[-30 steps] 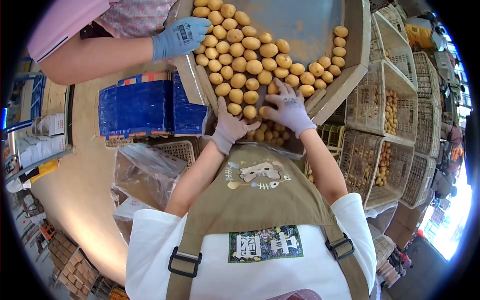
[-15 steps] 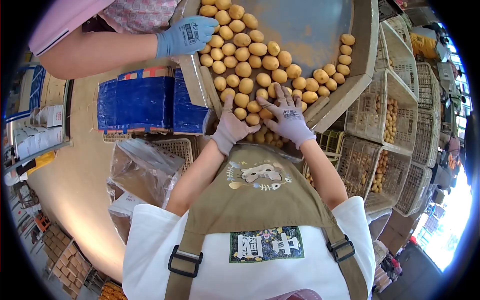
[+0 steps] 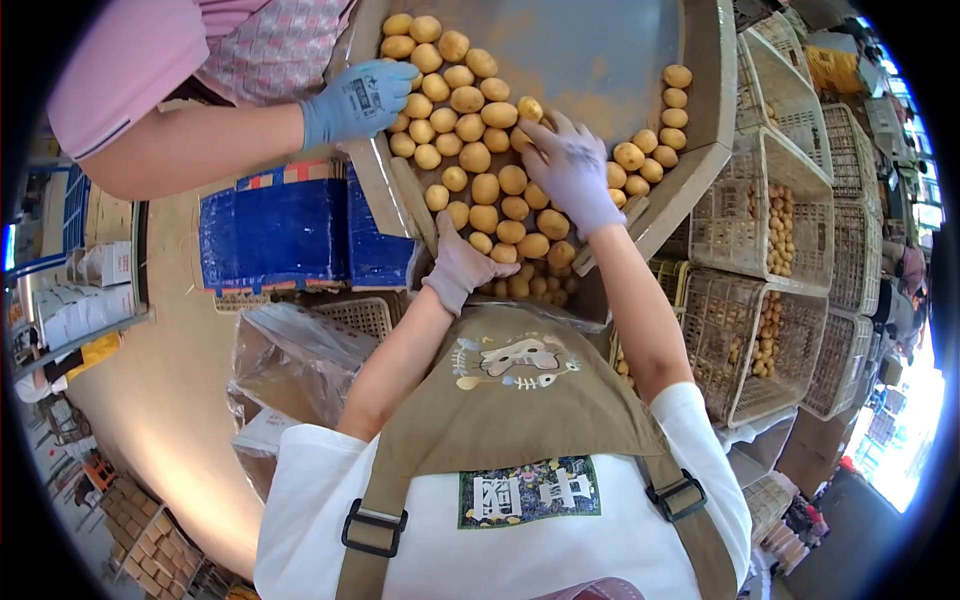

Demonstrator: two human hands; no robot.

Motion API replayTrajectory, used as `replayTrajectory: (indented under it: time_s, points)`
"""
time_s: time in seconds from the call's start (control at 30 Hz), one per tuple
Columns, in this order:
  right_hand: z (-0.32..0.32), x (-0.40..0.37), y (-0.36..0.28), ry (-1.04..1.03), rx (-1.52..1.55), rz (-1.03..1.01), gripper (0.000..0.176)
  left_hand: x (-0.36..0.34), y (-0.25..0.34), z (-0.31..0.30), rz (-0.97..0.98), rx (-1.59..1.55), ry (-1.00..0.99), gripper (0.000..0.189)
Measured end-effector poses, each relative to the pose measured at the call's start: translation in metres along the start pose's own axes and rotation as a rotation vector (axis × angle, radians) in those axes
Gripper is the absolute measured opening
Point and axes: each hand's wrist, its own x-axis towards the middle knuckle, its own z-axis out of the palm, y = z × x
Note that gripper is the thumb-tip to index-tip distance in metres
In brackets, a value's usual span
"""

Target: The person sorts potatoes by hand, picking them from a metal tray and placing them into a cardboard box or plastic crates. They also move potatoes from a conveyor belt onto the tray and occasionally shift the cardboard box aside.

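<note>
Several yellow round fruits (image 3: 470, 100) lie heaped on a grey sorting tray (image 3: 610, 50) with raised wooden edges. My right hand (image 3: 570, 165), in a pale glove, reaches up into the heap with fingers spread over the fruits near the tray's middle; I cannot tell whether it grips one. My left hand (image 3: 462, 262), also gloved, rests at the tray's narrow outlet, touching the fruits (image 3: 505, 235) there. Below the outlet more fruits (image 3: 535, 285) sit in a container partly hidden by my arms.
Another person's blue-gloved hand (image 3: 358, 95) rests on the tray's left edge among the fruits. Blue crates (image 3: 285, 215) stand at left. Wicker baskets (image 3: 770, 200) holding fruits are stacked at right. A plastic-wrapped bundle (image 3: 295, 350) lies lower left.
My right hand has moved from the outlet up into the heap on the tray. My left hand has stayed at the outlet. The other person's gloved hand has barely shifted.
</note>
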Motion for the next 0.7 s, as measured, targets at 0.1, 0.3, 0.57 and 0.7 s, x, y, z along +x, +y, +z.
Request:
replayTrajectory:
  time_s: [0.1,0.3,0.57,0.7]
  points:
    - [0.012,0.039,0.004,-0.267,-0.04,0.119,0.038,0.001,-0.001,-0.001,-0.048,-0.306,-0.058,0.093]
    - [0.067,0.022,0.034,-0.014,0.19,0.179,0.052,0.001,-0.004,-0.014,-0.094,-0.441,-0.362,0.087]
    - [-0.053,-0.036,0.035,0.144,1.799,0.518,0.065,-0.011,0.011,0.015,-0.258,-0.423,0.048,0.088]
    - [-0.079,-0.072,0.042,0.314,1.933,0.617,0.045,-0.011,0.011,0.016,-0.284,-0.453,0.107,0.086]
